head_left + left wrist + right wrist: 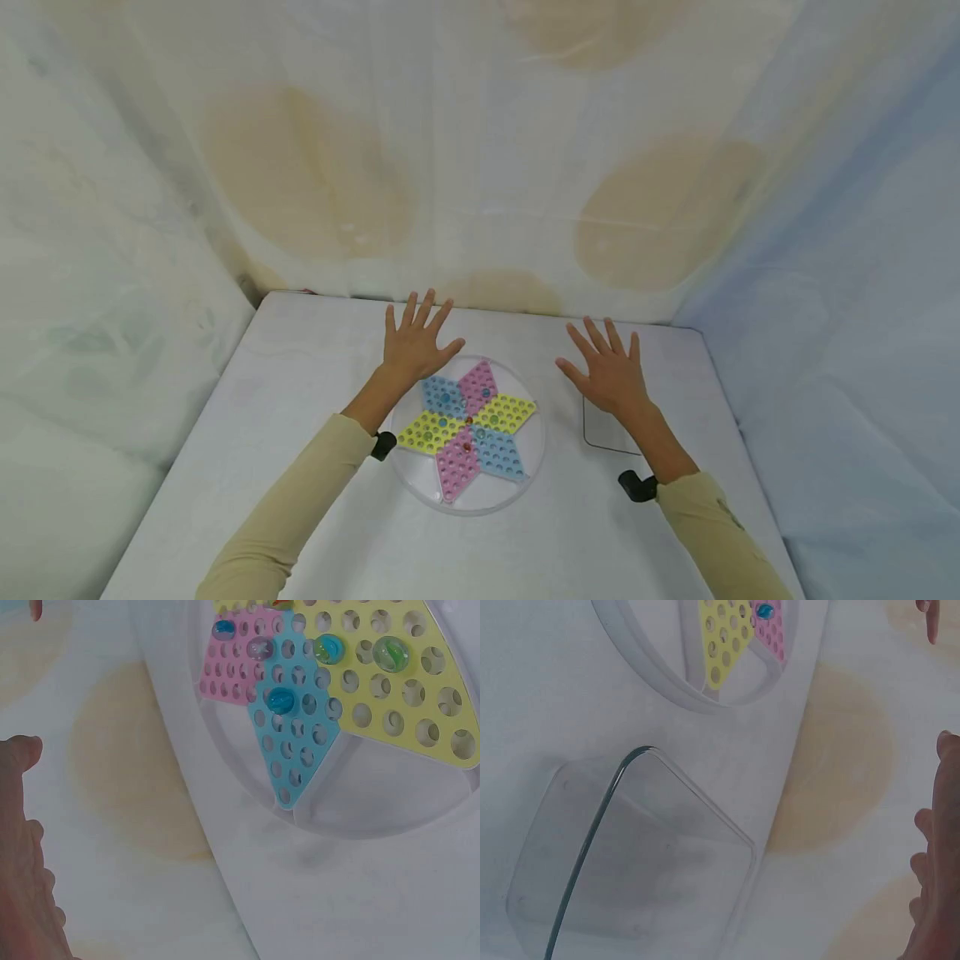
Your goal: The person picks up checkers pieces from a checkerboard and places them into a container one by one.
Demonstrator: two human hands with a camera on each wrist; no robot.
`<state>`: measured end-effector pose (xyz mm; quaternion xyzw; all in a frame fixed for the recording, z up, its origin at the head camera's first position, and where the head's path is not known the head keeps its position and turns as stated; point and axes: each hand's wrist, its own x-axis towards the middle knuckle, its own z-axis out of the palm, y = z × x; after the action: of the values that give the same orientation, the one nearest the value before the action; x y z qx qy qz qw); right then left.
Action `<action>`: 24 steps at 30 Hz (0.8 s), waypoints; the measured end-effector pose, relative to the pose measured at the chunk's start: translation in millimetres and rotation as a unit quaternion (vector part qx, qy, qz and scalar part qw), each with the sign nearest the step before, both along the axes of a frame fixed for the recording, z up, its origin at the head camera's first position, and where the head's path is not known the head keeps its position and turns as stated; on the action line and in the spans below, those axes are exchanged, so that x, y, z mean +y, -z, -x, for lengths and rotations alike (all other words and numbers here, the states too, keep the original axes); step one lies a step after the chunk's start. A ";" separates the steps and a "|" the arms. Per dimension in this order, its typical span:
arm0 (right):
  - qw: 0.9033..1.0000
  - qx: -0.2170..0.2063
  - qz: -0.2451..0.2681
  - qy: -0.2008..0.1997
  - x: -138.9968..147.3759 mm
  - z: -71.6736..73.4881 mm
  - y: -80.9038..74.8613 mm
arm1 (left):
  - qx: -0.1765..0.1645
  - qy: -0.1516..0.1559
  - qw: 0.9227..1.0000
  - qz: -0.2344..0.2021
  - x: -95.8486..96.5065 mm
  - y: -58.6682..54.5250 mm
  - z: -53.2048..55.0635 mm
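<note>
Both hands hover with fingers spread and hold nothing. The left hand (416, 342) is over the far left edge of a round Chinese checkers board (491, 497), which has a star of pink, yellow and blue sections full of holes. Several glass marbles sit on the star, among them a blue marble (281, 700) and a green one (391, 654). To the right of the board, the right hand (611, 377) hangs above a clear glass container (634, 847), partly covering it in the head view.
A white-covered table (300, 367) bears the board and the container. Pale sheeting with tan round spots (660, 208) hangs right behind the table's far edge, and more sheeting (847, 292) stands along both sides.
</note>
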<state>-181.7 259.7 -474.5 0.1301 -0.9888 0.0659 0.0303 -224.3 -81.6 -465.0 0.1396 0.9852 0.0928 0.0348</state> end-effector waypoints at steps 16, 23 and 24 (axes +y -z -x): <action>0.999 0.030 0.043 -0.004 2.9 -6.3 10.4 | 0.026 0.059 0.997 -0.047 -21.9 28.0 -14.7; 0.996 0.047 0.076 -0.026 -1.4 -11.6 12.6 | 0.034 0.078 0.993 -0.086 -36.3 49.8 -32.1; 0.995 0.049 0.081 -0.029 -2.1 -12.6 12.9 | 0.033 0.079 0.992 -0.089 -38.1 52.5 -34.2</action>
<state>-169.1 257.6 -487.4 0.1592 -0.9734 0.1399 0.0876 -190.1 -119.7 -517.5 0.2228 0.9595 0.1723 -0.0032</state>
